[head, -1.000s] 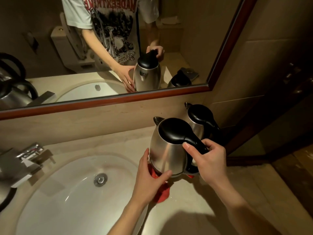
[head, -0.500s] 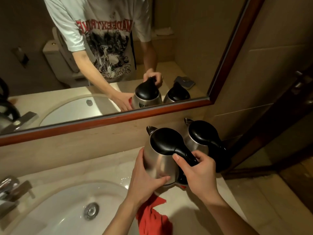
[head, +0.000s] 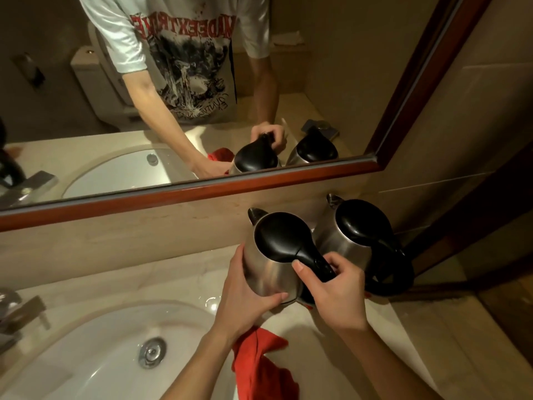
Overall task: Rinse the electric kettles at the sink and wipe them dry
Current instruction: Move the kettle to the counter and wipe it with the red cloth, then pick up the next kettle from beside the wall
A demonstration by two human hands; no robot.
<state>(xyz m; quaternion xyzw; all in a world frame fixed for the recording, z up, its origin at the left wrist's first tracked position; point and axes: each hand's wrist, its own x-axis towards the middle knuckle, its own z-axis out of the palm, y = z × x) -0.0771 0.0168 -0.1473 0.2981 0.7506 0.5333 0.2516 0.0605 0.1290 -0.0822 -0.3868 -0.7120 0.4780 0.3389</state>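
In the head view, the near kettle (head: 271,261) sits lower in the frame's right centre than it did a second ago, and now looks to rest on the counter (head: 161,272) close beside the second kettle (head: 354,241), though its base is hidden and actual contact cannot be confirmed. The red cloth (head: 259,362), a second ago bunched under the kettle's base, now trails from under the left wrist down toward the lower centre, draped across the edge of the sink (head: 95,350). That suggests the wiping of this kettle is ending and it is being parked with its mate. The left hand (head: 248,298) cups the lower steel wall, fingers wrapped round it; the right hand (head: 334,293) clasps the black handle, thumb laid along its top. Both kettles are squat brushed-steel bodies with glossy black plastic lids, short spouts pointing toward the mirror (head: 202,96) in the upper half. The cloth is soft and creased; the counter is smooth, pale, veined stone; the sink is a glazed white oval with a chrome drain (head: 152,352). A metal tap (head: 20,313) shows at the left edge.
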